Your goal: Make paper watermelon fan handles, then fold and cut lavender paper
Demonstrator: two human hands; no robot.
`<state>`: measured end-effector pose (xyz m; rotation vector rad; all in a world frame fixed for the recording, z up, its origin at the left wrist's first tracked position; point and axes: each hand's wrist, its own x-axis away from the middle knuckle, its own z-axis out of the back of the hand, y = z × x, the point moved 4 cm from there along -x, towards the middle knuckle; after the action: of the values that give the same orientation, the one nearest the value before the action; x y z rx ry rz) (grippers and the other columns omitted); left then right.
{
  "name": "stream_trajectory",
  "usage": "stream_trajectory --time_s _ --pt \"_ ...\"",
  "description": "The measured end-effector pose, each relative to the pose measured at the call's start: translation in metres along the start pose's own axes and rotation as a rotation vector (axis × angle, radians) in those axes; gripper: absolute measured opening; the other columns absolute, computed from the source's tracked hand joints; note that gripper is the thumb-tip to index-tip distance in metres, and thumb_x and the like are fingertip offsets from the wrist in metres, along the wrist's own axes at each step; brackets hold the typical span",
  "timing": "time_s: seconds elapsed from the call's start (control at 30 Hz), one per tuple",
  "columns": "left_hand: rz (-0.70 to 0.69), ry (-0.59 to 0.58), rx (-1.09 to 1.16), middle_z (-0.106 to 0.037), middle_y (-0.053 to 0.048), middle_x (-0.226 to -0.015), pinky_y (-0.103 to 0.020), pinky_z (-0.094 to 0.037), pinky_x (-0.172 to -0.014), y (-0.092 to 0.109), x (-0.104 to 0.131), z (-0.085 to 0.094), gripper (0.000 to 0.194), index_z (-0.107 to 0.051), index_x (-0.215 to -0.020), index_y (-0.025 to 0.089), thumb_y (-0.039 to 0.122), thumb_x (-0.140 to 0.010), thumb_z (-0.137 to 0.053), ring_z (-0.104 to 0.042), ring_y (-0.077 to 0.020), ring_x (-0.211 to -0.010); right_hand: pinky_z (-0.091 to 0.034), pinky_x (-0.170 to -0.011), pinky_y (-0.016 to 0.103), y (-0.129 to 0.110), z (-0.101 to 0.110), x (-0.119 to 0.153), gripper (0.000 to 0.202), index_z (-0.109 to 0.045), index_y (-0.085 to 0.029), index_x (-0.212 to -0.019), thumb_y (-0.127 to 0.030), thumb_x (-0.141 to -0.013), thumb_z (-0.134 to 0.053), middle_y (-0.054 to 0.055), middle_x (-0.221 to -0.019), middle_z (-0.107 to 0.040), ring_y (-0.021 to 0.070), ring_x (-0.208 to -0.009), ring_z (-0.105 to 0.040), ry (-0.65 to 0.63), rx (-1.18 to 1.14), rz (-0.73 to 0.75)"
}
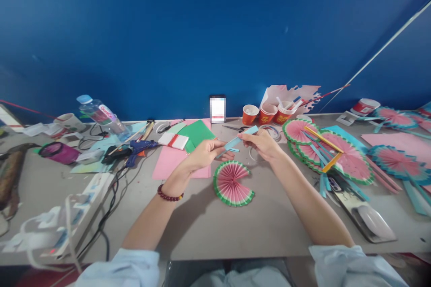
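Between my two hands is a light blue paper strip [235, 141], held slanted above the table. My left hand [210, 150] grips its lower left end, and another narrow piece of blue paper shows by those fingers. My right hand [261, 142] pinches the strip near its upper right end. Just below my hands lies a pleated paper fan [232, 190], pink with a green and white edge like a watermelon slice, spread nearly full circle with a gap on its right side.
Pink paper [164, 163], green paper [197, 134], a blue glue gun [139, 150], a water bottle [104, 116] and a power strip [87, 210] are to the left. Red paper cups [249, 116] and a phone [217, 110] stand behind. Finished-looking fans [353, 157] and a mouse [375, 222] lie right.
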<state>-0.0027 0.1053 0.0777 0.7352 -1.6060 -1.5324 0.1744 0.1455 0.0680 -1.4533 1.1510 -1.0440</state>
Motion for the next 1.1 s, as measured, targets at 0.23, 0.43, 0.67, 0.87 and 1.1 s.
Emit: stream_trajectory --time_s 0.23,0.43,0.67,0.87,1.1 --pt "0.01 -0.07 -0.04 -0.072 -0.012 -0.096 -0.026 -0.054 -0.079 0.005 0.005 0.014 0.031 -0.066 -0.105 0.012 0.033 -0.083 -0.062 -0.069 -0.0155 -0.085 -0.046 -0.055 0.024 -0.001 0.007 -0.003 0.028 -0.071 -0.015 -0.067 -0.037 -0.053 -0.084 0.001 -0.063 -0.062 0.0094 -0.055 -0.052 -0.003 0.006 -0.013" --pt "0.031 -0.019 -0.201 -0.073 -0.01 -0.082 -0.024 -0.053 -0.068 0.007 0.008 0.023 0.022 -0.07 -0.092 0.011 0.028 -0.084 -0.057 -0.068 -0.0141 -0.074 -0.047 -0.055 0.025 0.001 0.007 -0.002 0.027 -0.071 -0.015 -0.067 -0.038 -0.057 -0.082 0.002 -0.06 -0.063 0.0113 -0.057 -0.055 -0.062 0.1 0.015" --pt "-0.034 0.031 -0.187 -0.073 -0.01 -0.083 -0.026 -0.053 -0.071 0.002 0.001 0.011 0.029 -0.069 -0.094 0.012 0.037 -0.083 -0.059 -0.068 -0.0147 -0.075 -0.044 -0.053 0.024 -0.003 -0.01 0.006 0.027 -0.069 -0.014 -0.064 -0.04 -0.062 -0.078 0.001 -0.058 -0.062 0.0101 -0.053 -0.053 -0.126 0.164 0.045" --pt "-0.049 0.099 -0.176 -0.07 -0.007 -0.071 -0.024 -0.053 -0.059 0.001 -0.001 0.009 0.028 -0.069 -0.089 0.009 0.034 -0.084 -0.059 -0.065 -0.0117 -0.057 -0.05 -0.057 0.026 -0.003 -0.01 0.007 0.026 -0.072 -0.015 -0.079 -0.038 -0.068 -0.073 0.004 -0.066 -0.068 0.0124 -0.058 -0.059 -0.198 0.299 0.044" --pt "-0.045 0.065 -0.195 -0.07 -0.007 -0.07 -0.022 -0.053 -0.057 0.006 0.006 0.017 0.035 -0.067 -0.11 0.012 0.032 -0.082 -0.061 -0.065 -0.0117 -0.058 -0.055 -0.059 0.026 -0.007 -0.007 0.013 0.026 -0.07 -0.015 -0.091 -0.036 -0.075 -0.068 0.006 -0.072 -0.071 0.0144 -0.061 -0.066 -0.342 0.376 0.033"
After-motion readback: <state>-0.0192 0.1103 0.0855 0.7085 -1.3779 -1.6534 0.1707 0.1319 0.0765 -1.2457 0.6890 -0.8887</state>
